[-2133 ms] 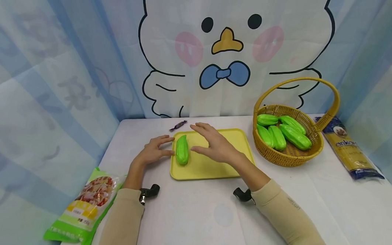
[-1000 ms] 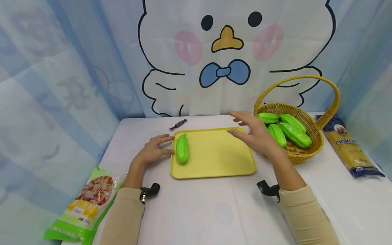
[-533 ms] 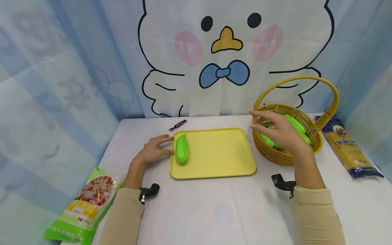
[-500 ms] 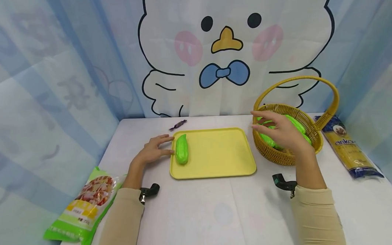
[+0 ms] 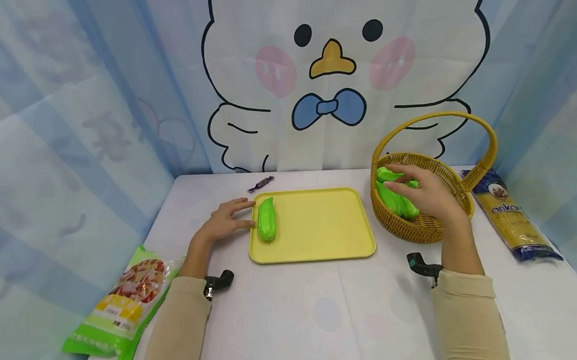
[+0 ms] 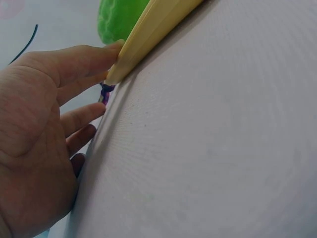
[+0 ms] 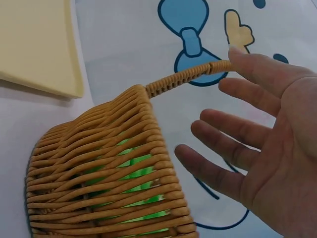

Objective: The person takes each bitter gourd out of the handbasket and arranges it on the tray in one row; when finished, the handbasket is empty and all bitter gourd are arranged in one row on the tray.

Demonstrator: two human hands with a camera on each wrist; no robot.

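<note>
A green toy vegetable shaped like a cucumber (image 5: 266,220) lies near the left end of the yellow tray (image 5: 320,227). My left hand (image 5: 224,220) is at the tray's left edge; in the left wrist view its thumb touches the rim, fingers loosely extended. Over the wicker basket (image 5: 408,231) hovers my right hand (image 5: 428,191), its fingers spread and nothing between them. The right wrist view shows this hand above the basket's rim (image 7: 153,124). Inside the basket are several more green toy vegetables (image 5: 392,199), partly covered by the hand.
A purple-wrapped candy (image 5: 261,184) lies behind the tray. At the left edge of the table is a green snack bag (image 5: 129,308). A blue and gold pasta packet (image 5: 515,214) lies right of the basket, whose tall handle (image 5: 432,117) arches over it.
My right hand has moved right from above the tray to over the basket, and slightly farther right in the last half second. The left hand stays at the tray's edge.
</note>
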